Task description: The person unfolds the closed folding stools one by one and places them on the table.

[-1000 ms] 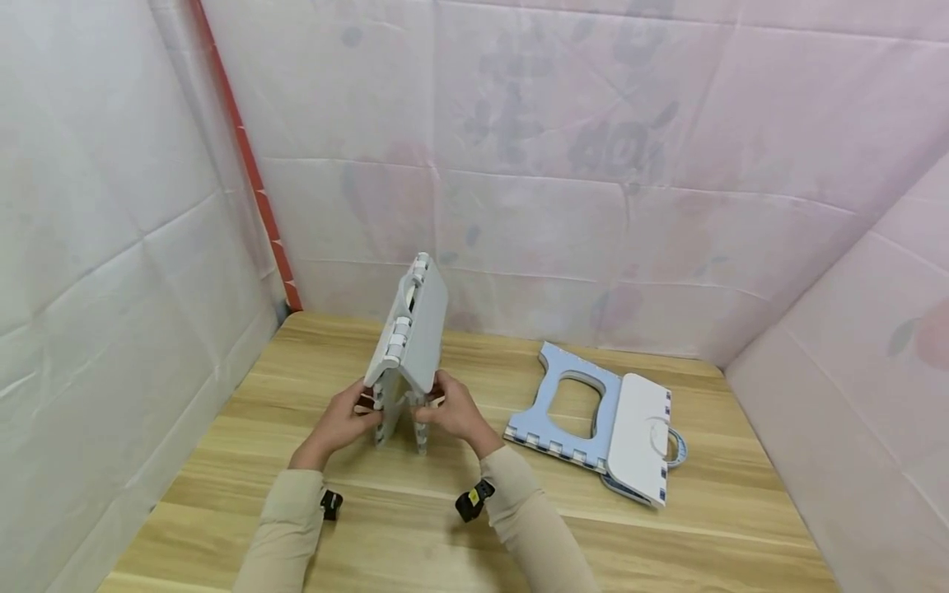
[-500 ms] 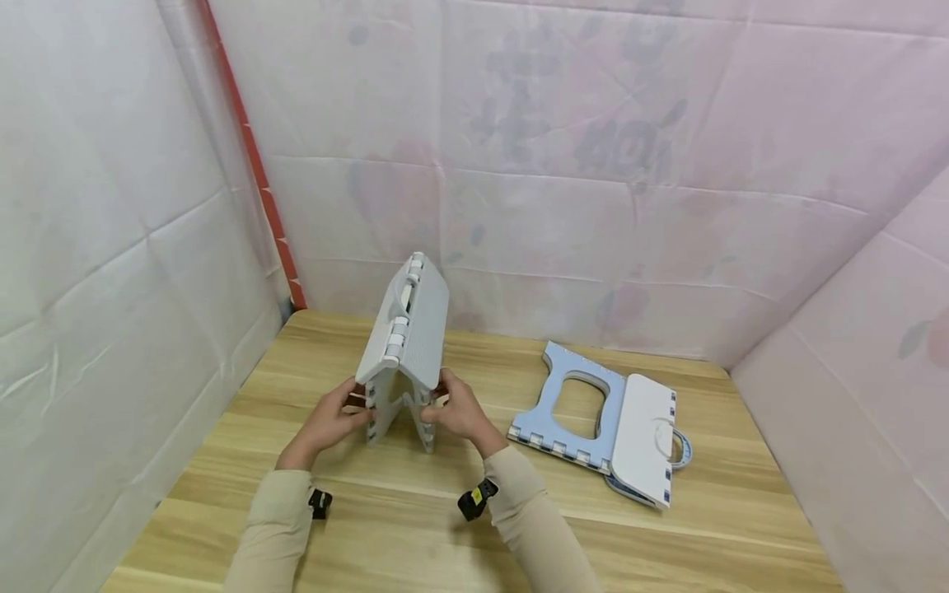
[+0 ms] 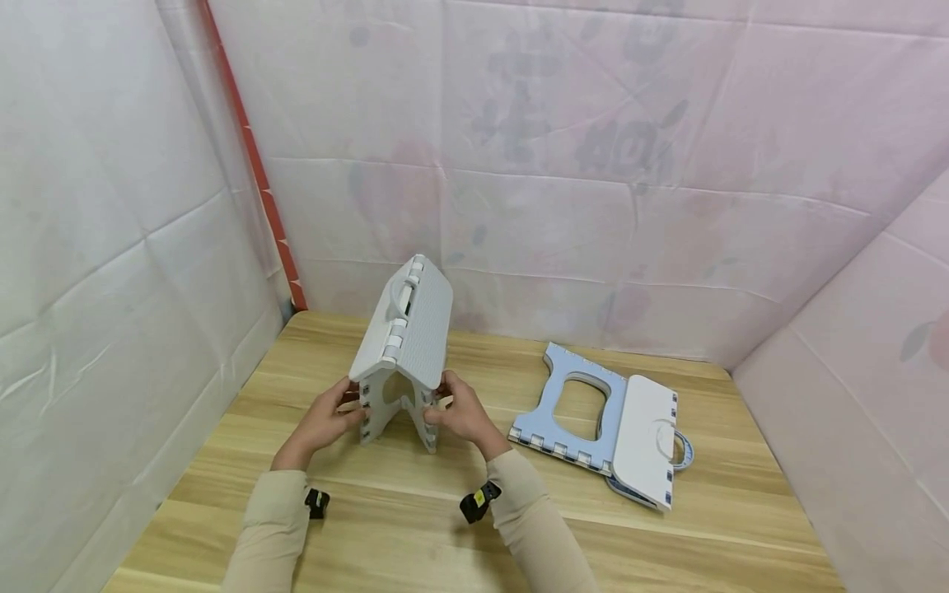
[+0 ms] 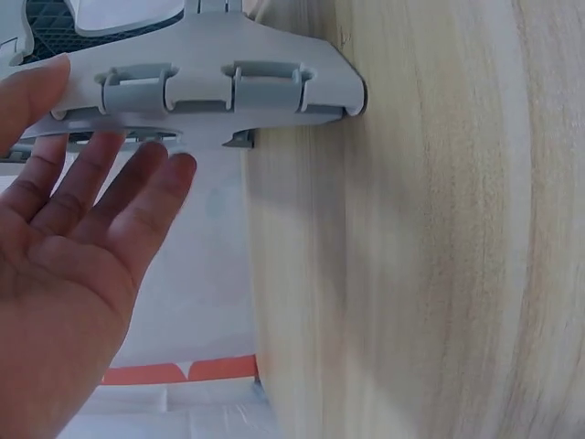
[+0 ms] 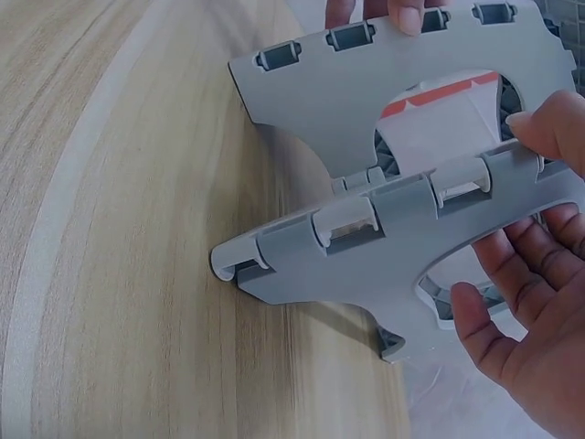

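A grey folding stool (image 3: 426, 317) stands half unfolded on the table, its two top panels sloping like a roof from a hinged ridge with a loop handle. My left hand (image 3: 324, 421) grips the hinged edge of its left leg, thumb on the near side and fingers behind. On the other side my right hand (image 3: 463, 412) pinches the right leg's edge between thumb and fingers. In the right wrist view the two leg panels (image 5: 311, 265) spread apart in a V. The left wrist view shows the left fingers (image 4: 151, 215) under the leg edge.
A blue and white folding stool (image 3: 608, 428) lies flat and folded to the right on the wooden table (image 3: 400, 511). White sheeting (image 3: 519, 206) walls the back and both sides. A red strip (image 3: 255, 169) runs down the back left corner.
Both hands have moved apart, the left one leftward. The grey stool's legs and top panels have spread wider. The blue and white stool stays where it was.
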A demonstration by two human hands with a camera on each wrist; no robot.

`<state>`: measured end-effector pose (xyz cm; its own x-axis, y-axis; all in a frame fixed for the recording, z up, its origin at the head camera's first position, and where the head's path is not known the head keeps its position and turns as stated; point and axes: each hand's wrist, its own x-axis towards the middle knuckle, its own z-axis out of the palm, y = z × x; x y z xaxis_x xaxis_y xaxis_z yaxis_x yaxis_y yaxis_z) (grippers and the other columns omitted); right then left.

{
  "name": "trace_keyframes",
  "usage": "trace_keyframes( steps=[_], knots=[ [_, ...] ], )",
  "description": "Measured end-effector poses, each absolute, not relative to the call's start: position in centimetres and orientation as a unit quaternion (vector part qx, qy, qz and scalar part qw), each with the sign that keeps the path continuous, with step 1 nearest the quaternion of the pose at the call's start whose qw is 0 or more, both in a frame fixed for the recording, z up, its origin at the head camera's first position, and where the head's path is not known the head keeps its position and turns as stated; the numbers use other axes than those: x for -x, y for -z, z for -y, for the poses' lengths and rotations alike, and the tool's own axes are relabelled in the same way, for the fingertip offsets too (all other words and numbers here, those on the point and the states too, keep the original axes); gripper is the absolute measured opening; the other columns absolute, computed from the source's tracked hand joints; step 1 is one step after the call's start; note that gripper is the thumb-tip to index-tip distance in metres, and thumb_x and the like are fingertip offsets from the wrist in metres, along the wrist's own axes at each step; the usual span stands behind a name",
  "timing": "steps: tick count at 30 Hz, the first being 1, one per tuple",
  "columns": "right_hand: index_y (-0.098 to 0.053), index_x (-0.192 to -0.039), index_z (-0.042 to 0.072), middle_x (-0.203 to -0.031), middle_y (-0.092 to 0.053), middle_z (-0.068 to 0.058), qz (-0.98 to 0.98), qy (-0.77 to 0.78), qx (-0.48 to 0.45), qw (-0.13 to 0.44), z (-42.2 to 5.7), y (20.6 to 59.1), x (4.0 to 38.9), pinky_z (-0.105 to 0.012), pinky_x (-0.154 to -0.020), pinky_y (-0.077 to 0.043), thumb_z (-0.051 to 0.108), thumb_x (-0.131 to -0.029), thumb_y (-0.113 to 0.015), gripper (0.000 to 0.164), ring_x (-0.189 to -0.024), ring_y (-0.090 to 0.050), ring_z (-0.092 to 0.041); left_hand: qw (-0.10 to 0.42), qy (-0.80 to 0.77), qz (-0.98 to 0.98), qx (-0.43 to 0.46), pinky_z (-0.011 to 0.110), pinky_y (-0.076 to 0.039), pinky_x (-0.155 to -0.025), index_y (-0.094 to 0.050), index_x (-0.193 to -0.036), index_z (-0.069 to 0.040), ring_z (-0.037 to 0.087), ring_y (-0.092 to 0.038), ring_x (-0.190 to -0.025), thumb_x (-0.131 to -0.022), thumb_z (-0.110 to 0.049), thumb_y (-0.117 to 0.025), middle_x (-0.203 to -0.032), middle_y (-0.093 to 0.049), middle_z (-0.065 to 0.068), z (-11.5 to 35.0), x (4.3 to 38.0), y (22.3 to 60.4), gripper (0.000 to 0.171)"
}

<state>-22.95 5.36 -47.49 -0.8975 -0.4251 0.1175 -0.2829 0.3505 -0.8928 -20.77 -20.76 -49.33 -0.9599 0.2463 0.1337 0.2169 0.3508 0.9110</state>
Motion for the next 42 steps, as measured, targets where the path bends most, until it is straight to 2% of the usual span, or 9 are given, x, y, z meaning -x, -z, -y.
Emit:
trace_keyframes(
  steps=[8, 13, 19, 20, 30, 37, 42],
  knots=[
    [-0.053, -0.113, 0.002, -0.100, -0.057, -0.006, -0.817, 0.530, 0.218, 0.063, -5.8, 47.6, 23.2, -0.037, -0.073, -0.045, 0.010, -0.076, -0.070, 0.041, -0.096, -0.054, -0.027, 0.024, -0.561, -0.815, -0.145, 0.050, -0.040, -0.092, -0.044, -0.124, 0.007, 0.042, -0.050, -0.110, -0.087, 0.005, -0.059, -0.118, -0.052, 0.026, 20.2, 19.7, 46.7, 0.040],
    [-0.053, -0.111, 0.002, -0.099, -0.058, -0.005, -0.817, 0.529, 0.222, 0.057, -5.9, 47.8, 23.4, -0.035, -0.072, -0.045, 0.012, -0.077, -0.070, 0.039, -0.094, -0.054, -0.025, 0.021, -0.565, -0.812, -0.146, 0.053, -0.037, -0.094, -0.046, -0.120, 0.006, 0.042, -0.047, -0.112, -0.088, 0.005, -0.058, -0.117, -0.051, 0.026, 20.2, 19.5, 46.0, 0.035],
    [-0.053, -0.110, -0.005, -0.101, -0.058, -0.018, -0.804, 0.545, 0.231, 0.064, -6.0, 44.6, 21.8, -0.043, -0.074, -0.046, 0.002, -0.079, -0.067, 0.035, -0.097, -0.053, -0.041, 0.011, -0.567, -0.811, -0.146, 0.056, -0.035, -0.095, -0.048, -0.117, 0.005, 0.043, -0.046, -0.113, -0.088, 0.003, -0.059, -0.117, -0.052, 0.026, 20.4, 19.7, 46.3, 0.032],
    [-0.053, -0.110, -0.006, -0.101, -0.057, -0.021, -0.802, 0.547, 0.231, 0.068, -6.0, 44.0, 21.5, -0.045, -0.074, -0.045, 0.000, -0.079, -0.066, 0.035, -0.098, -0.052, -0.043, 0.011, -0.565, -0.813, -0.143, 0.056, -0.035, -0.094, -0.048, -0.118, 0.004, 0.044, -0.046, -0.112, -0.088, 0.003, -0.059, -0.117, -0.052, 0.026, 20.5, 19.7, 46.3, 0.032],
    [-0.054, -0.112, -0.006, -0.102, -0.057, -0.020, -0.800, 0.549, 0.233, 0.068, -6.6, 44.1, 21.5, -0.044, -0.075, -0.048, -0.001, -0.079, -0.066, 0.035, -0.098, -0.053, -0.041, 0.019, -0.558, -0.819, -0.131, 0.058, -0.034, -0.093, -0.046, -0.124, 0.007, 0.046, -0.045, -0.113, -0.089, 0.000, -0.059, -0.119, -0.051, 0.027, 20.7, 19.7, 46.2, 0.038],
    [-0.054, -0.111, -0.007, -0.102, -0.058, -0.021, -0.796, 0.553, 0.239, 0.060, -6.9, 44.1, 21.8, -0.049, -0.078, -0.047, -0.001, -0.079, -0.066, 0.034, -0.098, -0.054, -0.041, 0.021, -0.562, -0.817, -0.128, 0.056, -0.035, -0.094, -0.046, -0.124, 0.007, 0.045, -0.045, -0.114, -0.088, 0.001, -0.059, -0.120, -0.050, 0.027, 20.7, 19.8, 46.1, 0.039],
    [-0.054, -0.111, -0.007, -0.103, -0.059, -0.021, -0.798, 0.550, 0.241, 0.059, -7.0, 44.2, 22.0, -0.045, -0.076, -0.048, -0.001, -0.080, -0.066, 0.034, -0.098, -0.054, -0.039, 0.021, -0.562, -0.817, -0.125, 0.056, -0.035, -0.094, -0.045, -0.125, 0.007, 0.044, -0.045, -0.114, -0.089, 0.000, -0.059, -0.120, -0.050, 0.027, 20.8, 19.8, 46.2, 0.040]
  ],
)
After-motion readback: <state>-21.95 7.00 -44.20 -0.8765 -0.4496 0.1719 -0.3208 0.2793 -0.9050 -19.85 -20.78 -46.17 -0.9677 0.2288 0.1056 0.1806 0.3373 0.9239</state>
